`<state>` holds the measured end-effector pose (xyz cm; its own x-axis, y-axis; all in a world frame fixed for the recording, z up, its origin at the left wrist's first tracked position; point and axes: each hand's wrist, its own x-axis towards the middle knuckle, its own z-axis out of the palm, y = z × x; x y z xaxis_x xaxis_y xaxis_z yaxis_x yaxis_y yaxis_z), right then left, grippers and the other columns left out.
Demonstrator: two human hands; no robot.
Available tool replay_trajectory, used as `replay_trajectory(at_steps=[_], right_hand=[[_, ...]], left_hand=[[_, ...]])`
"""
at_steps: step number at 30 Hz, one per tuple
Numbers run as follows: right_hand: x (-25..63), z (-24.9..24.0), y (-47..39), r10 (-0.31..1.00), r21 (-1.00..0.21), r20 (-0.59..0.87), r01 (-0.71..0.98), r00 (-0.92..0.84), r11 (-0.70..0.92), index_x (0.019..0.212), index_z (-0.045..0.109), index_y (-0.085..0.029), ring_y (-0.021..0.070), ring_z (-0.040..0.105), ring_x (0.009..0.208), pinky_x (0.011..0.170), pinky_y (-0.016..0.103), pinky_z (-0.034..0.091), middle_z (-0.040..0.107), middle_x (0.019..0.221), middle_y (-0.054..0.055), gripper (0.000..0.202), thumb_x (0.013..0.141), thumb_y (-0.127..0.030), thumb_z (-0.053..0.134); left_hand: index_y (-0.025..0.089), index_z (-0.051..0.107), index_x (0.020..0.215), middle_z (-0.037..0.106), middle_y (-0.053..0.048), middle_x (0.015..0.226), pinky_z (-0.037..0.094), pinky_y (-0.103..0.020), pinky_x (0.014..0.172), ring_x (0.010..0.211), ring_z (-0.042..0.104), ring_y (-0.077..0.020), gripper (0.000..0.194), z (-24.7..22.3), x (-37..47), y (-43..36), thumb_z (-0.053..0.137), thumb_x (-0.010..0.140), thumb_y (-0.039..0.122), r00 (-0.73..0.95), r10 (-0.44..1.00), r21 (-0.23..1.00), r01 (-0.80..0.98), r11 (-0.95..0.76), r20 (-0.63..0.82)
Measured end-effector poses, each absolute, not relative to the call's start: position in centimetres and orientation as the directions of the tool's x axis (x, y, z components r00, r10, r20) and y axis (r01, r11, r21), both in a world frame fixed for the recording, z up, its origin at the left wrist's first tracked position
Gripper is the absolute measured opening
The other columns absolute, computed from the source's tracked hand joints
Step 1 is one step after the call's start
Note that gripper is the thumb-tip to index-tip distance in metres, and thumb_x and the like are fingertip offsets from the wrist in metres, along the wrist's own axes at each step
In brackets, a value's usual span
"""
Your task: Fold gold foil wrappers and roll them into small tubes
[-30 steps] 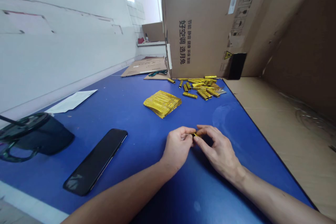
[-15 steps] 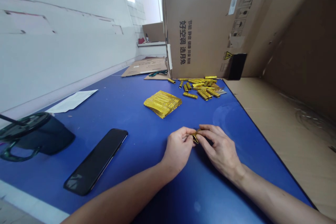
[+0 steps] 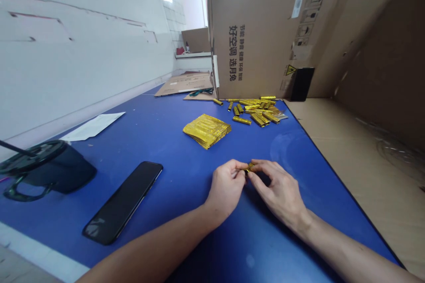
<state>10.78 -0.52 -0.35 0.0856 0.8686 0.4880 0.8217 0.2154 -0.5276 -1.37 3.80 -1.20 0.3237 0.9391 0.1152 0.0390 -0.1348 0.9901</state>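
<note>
Numerous gold foil tubes (image 3: 260, 119) appear formed, right of centre; flat foil stack (image 3: 206, 131) remains, centre; left hand (image 3: 224, 192), right hand (image 3: 280, 190) pinch one gold piece (image 3: 251, 166).

Bright, cool light strongest at top centre, white glare on the tiles (image 3: 171, 13), faint sheen across the table (image 3: 179, 185), dark shadow beneath the right hand (image 3: 277, 190), cardboard (image 3: 388, 66) dim at upper right, edges stretched by wide-angle distortion, fine detail soft
</note>
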Motion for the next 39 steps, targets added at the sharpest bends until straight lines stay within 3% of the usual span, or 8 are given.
replay_trajectory(at_steps=[15,24,34,39], right_hand=[[10.8,-0.6,-0.3,0.892,-0.599,0.434,0.780,0.125,0.182,0.078,0.060,-0.023,0.0190,0.055,0.086,0.076,0.035,0.045,0.061,0.092,0.002,0.011,0.075,-0.023,0.049],[11.0,-0.9,-0.6,0.839,-0.461,0.544,0.838,0.008,0.292,0.084,0.064,-0.025,0.0198,0.052,0.089,0.076,0.035,0.044,0.059,0.097,0.004,0.018,0.079,-0.023,0.047],[11.4,-1.4,0.3,0.868,-0.692,0.483,0.656,0.111,0.301,0.087,0.053,-0.020,0.0199,0.048,0.101,0.086,0.038,0.039,0.055,0.101,0.008,0.012,0.077,-0.022,0.047],[11.4,-2.1,0.5,0.908,-0.793,0.401,0.542,0.121,0.278,0.085,0.050,-0.020,0.0186,0.053,0.096,0.084,0.037,0.041,0.055,0.102,0.008,0.010,0.075,-0.021,0.050]], left_hand=[[0.017,0.056,0.081,0.061,-0.002,0.079,0.047,-0.025,0.071,0.076,0.059,-0.0142,0.015,-1.7,-1.7,3.6,0.044,0.074,0.011,0.348,0.907,0.927,0.196,-0.319,0.238],[0.017,0.056,0.082,0.063,-0.001,0.082,0.046,-0.023,0.069,0.072,0.059,-0.0125,0.018,-1.2,-1.8,3.4,0.044,0.074,0.008,0.365,0.873,0.868,0.253,-0.427,0.323],[0.016,0.056,0.079,0.062,-0.001,0.075,0.047,-0.023,0.065,0.068,0.059,-0.0121,0.014,-1.8,-1.5,3.5,0.045,0.074,0.010,0.365,0.901,0.919,0.220,-0.327,0.233],[0.015,0.055,0.085,0.062,-0.002,0.079,0.047,-0.022,0.066,0.071,0.059,-0.0117,0.017,-1.8,-1.4,3.4,0.047,0.072,0.008,0.390,0.892,0.927,0.195,-0.321,0.227]])
